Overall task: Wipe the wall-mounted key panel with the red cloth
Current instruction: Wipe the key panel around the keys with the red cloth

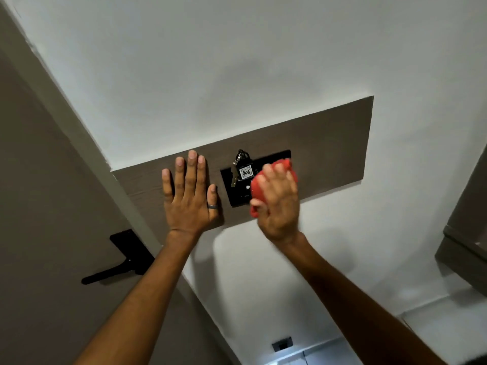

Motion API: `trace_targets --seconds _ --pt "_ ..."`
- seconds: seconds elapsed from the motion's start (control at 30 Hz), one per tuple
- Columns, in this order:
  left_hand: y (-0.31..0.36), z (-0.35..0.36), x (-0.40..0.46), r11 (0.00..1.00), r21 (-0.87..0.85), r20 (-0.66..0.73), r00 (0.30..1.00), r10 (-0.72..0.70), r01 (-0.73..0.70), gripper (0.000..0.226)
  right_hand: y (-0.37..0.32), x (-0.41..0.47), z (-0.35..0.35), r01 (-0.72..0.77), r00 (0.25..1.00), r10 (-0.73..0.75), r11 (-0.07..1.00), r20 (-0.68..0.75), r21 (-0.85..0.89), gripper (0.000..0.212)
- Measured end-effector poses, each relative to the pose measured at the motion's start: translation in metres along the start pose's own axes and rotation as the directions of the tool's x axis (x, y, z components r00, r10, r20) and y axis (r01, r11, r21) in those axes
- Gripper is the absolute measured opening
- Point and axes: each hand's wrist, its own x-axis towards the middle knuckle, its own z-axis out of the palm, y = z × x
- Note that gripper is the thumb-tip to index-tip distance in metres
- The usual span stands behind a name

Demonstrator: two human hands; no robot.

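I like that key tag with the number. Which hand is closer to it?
Right. The right hand, bunching the red cloth, is just beside the key tag. The left hand lies flat on the brown panel, farther left.

The key bunch (240, 167) is hanging at 12 o'clock on the black plate (238, 192), blocking its top left. The right hand (278, 204) is covering the plate's 3 o'clock half, apparently pressing on it. Brown board (329, 143) towards 3 o'clock is lying bare.
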Motion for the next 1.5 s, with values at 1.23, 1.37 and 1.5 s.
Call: trace_targets --seconds 1.23,1.37,1.5 --pt "0.005 -0.002 -0.002 0.999 -0.048 -0.009 1.0 -0.017 0.017 0.065 0.016 0.02 0.027 -0.193 0.98 0.177 0.955 -0.088 -0.227 0.048" --pt "0.003 0.005 -0.005 0.999 -0.044 -0.021 0.999 -0.032 0.031 0.064 0.034 0.022 0.021 0.034 0.999 -0.026 0.967 0.034 -0.254 0.048" --pt "0.004 0.003 -0.001 0.999 -0.029 -0.016 1.0 -0.015 0.015 0.063 0.062 0.027 0.016 0.218 0.976 -0.208 0.943 0.068 -0.251 0.047"
